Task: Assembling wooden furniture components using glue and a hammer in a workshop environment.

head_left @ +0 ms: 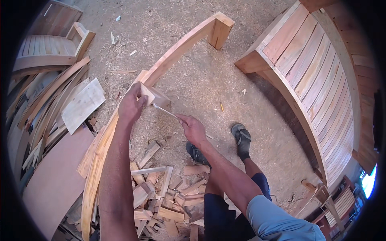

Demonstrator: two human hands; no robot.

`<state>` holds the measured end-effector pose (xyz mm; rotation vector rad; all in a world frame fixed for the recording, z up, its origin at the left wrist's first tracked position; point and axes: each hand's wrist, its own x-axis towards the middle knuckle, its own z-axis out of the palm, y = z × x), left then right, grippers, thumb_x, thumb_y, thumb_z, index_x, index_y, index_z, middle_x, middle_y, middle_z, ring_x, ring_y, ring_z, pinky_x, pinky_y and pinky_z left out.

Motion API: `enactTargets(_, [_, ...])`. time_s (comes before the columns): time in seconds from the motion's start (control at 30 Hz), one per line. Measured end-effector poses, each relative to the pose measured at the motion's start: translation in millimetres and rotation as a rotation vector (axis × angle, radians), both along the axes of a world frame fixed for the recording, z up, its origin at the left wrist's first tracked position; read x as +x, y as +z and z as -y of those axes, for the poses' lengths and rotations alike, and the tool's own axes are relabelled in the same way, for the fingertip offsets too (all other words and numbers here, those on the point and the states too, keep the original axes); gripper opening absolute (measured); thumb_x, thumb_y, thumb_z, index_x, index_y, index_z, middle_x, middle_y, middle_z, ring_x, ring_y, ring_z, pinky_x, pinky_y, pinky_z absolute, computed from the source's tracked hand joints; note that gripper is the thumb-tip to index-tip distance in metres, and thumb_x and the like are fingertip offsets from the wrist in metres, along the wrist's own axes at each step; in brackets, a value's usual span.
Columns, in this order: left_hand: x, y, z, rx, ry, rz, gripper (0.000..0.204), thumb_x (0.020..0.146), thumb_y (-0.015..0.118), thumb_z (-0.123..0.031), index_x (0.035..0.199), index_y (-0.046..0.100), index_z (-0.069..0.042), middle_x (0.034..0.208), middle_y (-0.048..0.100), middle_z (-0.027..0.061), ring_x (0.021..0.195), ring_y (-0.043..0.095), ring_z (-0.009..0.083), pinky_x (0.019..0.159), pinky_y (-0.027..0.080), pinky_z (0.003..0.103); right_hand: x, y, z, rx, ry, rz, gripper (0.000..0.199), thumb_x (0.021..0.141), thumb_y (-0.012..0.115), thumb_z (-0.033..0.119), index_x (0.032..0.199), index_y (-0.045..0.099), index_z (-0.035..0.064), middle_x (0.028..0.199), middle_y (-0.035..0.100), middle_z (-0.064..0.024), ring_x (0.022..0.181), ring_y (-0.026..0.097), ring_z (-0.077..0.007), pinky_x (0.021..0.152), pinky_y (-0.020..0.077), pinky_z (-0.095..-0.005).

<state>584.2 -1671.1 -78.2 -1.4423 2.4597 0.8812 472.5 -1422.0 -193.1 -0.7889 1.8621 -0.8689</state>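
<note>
My left hand (132, 105) is closed around a pale wooden block (145, 94), thumb on its near side. The block is at a long wooden beam (177, 45); whether it is joined to the beam, I cannot tell. Pinched in my right hand (193, 129) is a thin stick (168, 113) with a whitish tip. That tip is at the block's lower corner, close to my left thumb. What coats the tip is too small to make out. At the beam's far end a short wooden leg (220, 33) points down.
A slatted wooden bench (305, 72) stands at the right. Curved wood strips (52, 100) and a pale board (85, 105) are piled at the left. Wood offcuts (171, 215) lie near my feet. A small yellow object (222, 107) is on the sawdust-strewn ground.
</note>
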Motion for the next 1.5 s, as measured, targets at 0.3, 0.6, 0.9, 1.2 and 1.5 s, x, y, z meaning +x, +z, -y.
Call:
enactTargets(0.3, [1.4,-22.7,3.8,-0.189,-0.060,0.085,0.067,0.099,0.071,-0.028,0.161,0.053,-0.011,0.160,0.057,0.0162,0.131,0.068,0.0369,0.110,0.053,0.045,7.3,2.1,24.7,-0.034,-0.026,-0.087,0.041,0.099,0.062,0.011,0.136,0.076,0.0227,0.104,0.072,-0.0160,0.099,0.072,-0.0374,0.088,0.0592,-0.0495])
enactTargets(0.6, [6.0,-26.4,16.4,-0.102,-0.053,0.172,0.068,0.100,0.069,-0.030,0.162,0.051,-0.010,0.165,0.052,0.0148,0.140,0.062,0.0364,0.117,0.049,0.044,43.8,-0.5,24.2,-0.097,-0.056,-0.139,0.040,0.101,0.058,0.011,0.137,0.075,0.0177,0.104,0.069,-0.0142,0.094,0.071,-0.0362,0.085,0.0598,-0.0506])
enactTargets(0.9, [-2.8,-15.8,17.2,-0.071,-0.048,0.267,0.068,0.100,0.070,-0.028,0.162,0.051,-0.008,0.165,0.051,0.0172,0.142,0.060,0.0377,0.117,0.049,0.045,32.5,30.5,23.9,0.002,-0.069,0.075,0.040,0.102,0.063,0.014,0.139,0.074,0.0225,0.105,0.068,-0.0134,0.099,0.071,-0.0357,0.089,0.0586,-0.0486])
enactTargets(1.2, [-18.3,-13.8,16.2,-0.077,-0.055,0.273,0.065,0.101,0.070,-0.025,0.159,0.053,-0.003,0.164,0.054,0.0155,0.148,0.057,0.0317,0.120,0.044,0.039,23.6,-1.3,21.6,0.066,-0.066,-0.009,0.037,0.102,0.062,0.013,0.136,0.076,0.0199,0.107,0.071,-0.0160,0.102,0.071,-0.0369,0.091,0.0585,-0.0496])
enactTargets(1.5, [-9.4,-13.6,25.3,-0.009,0.008,0.291,0.057,0.098,0.072,-0.030,0.149,0.064,-0.006,0.163,0.056,0.0138,0.138,0.065,0.0328,0.111,0.052,0.044,30.2,54.3,44.9,0.055,-0.046,-0.070,0.039,0.101,0.061,0.012,0.137,0.076,0.0189,0.102,0.071,-0.0175,0.099,0.071,-0.0382,0.090,0.0581,-0.0510])
